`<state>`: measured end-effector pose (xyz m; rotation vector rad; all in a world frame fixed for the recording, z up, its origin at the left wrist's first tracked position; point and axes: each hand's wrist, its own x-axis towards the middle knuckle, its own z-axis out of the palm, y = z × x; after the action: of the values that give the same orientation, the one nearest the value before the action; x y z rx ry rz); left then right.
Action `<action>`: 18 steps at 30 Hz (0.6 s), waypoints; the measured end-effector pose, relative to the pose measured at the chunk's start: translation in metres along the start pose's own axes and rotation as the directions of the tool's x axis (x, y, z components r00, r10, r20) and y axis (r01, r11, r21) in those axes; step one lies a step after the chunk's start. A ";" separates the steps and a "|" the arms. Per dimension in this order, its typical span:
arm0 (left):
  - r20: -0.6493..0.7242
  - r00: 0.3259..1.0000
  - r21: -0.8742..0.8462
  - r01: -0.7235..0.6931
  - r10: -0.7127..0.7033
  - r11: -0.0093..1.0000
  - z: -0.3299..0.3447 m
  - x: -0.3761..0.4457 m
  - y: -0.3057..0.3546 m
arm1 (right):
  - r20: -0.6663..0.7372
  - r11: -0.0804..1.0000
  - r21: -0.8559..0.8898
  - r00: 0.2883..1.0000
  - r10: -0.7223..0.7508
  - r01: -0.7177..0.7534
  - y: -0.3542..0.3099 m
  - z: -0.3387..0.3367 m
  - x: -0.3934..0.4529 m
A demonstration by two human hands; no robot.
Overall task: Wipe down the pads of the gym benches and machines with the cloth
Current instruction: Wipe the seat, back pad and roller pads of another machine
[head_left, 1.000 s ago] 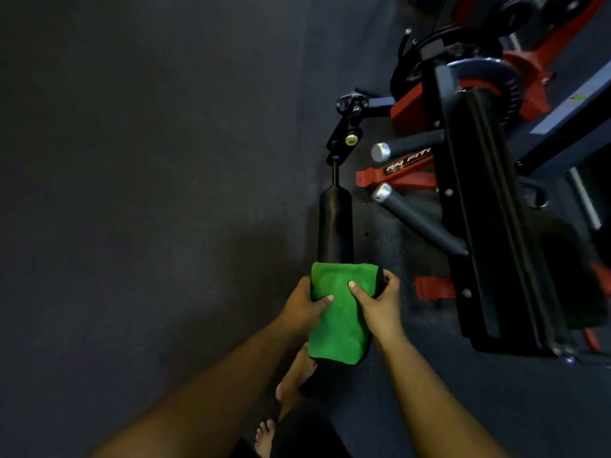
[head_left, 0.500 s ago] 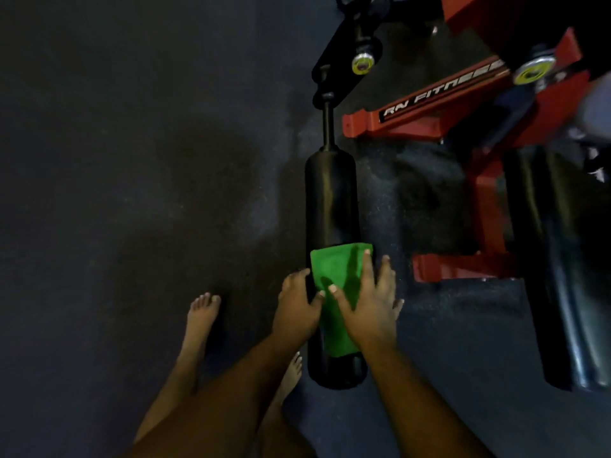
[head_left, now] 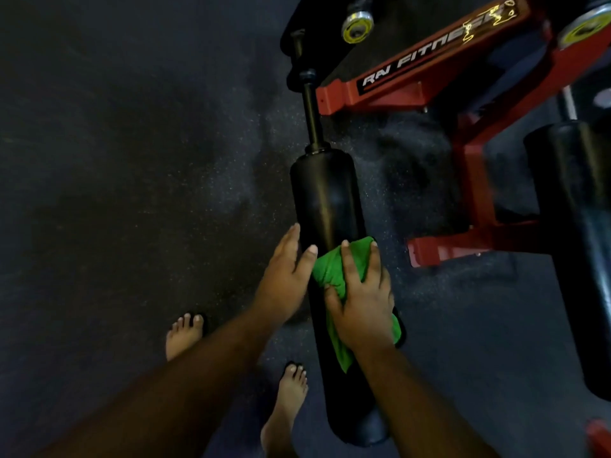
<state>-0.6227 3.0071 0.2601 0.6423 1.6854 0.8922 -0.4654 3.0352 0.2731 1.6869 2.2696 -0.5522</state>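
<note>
Black roller pad [head_left: 325, 200]: cylindrical, glossy, lying lengthwise away from the camera, mounted on a thin black rod [head_left: 310, 110] at its far end; near end rounded, close to the person's feet. Green cloth [head_left: 334, 272]: bunched, draped over the middle of the roller pad, one tail hanging down its near side. Right hand [head_left: 362, 299]: laid over the cloth, fingers spread and bent around it, thumb pinching a fold, pressing the cloth against the pad. Left hand [head_left: 287, 276]: fingers straight and together, flat against the left flank of the pad, thumb tip touching the cloth's edge; it grasps nothing. Red machine frame [head_left: 429, 81]: to the upper right, with a black label reading "RN FITNESS" in white letters, partly distorted at its far end; a lower red foot [head_left: 463, 246] sits on the floor just right of the pad. Second black roller pad [head_left: 575, 246]: at the right edge, roughly parallel to the first, well apart from it. Yellow-ringed metal knob [head_left: 357, 23]: at the top, above the rod. Two bare feet [head_left: 185, 332]: on the dark speckled rubber floor [head_left: 132, 160], left of the pad's near end.
</note>
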 end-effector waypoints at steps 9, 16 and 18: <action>0.151 0.988 0.023 0.027 -0.030 0.999 0.000 0.002 -0.021 | 0.070 0.996 -0.005 0.994 0.084 -0.084 0.027 0.018 -0.064; 0.044 0.998 -0.101 0.038 -0.033 0.994 -0.007 0.036 0.003 | -0.132 0.998 0.057 0.991 0.033 -0.025 -0.038 -0.024 0.084; 0.012 1.000 -0.145 0.030 -0.028 0.989 -0.015 0.049 0.015 | -0.102 0.996 0.088 0.995 0.008 0.001 -0.063 -0.043 0.137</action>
<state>-0.6515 3.0505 0.2471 0.5219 1.6006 0.9792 -0.5644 3.1558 0.2628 1.7997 2.3439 -0.5861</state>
